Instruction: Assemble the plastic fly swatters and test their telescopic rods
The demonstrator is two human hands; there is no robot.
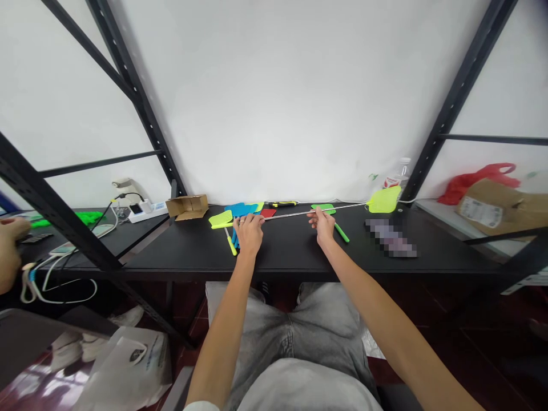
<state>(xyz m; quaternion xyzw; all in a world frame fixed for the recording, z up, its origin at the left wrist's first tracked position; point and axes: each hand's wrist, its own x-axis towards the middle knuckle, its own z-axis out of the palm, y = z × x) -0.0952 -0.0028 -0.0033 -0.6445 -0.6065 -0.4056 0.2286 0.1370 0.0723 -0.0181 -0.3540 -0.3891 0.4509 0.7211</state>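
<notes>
A yellow-green telescopic fly swatter point(384, 200) is stretched out sideways above the black table, its thin metal rod drawn long. My left hand point(249, 231) is closed around its handle end at the left. Partway along the rod, my right hand point(322, 224) pinches it between the fingers. Behind my right hand lies a green fly swatter point(341, 232), partly covered. Beside my left hand are another yellow-green swatter point(221, 218), a blue swatter point(240, 209) and a red swatter head point(268, 213), overlapping in a pile.
An open cardboard box point(187, 207) sits left of the pile. Near the wall are a yellow-black tool point(282, 204) and a plastic bottle point(402, 171). A blurred-out item point(390, 238) lies at right. Metal shelf posts flank the table point(171, 251); a co-worker's hand point(11, 240) shows far left.
</notes>
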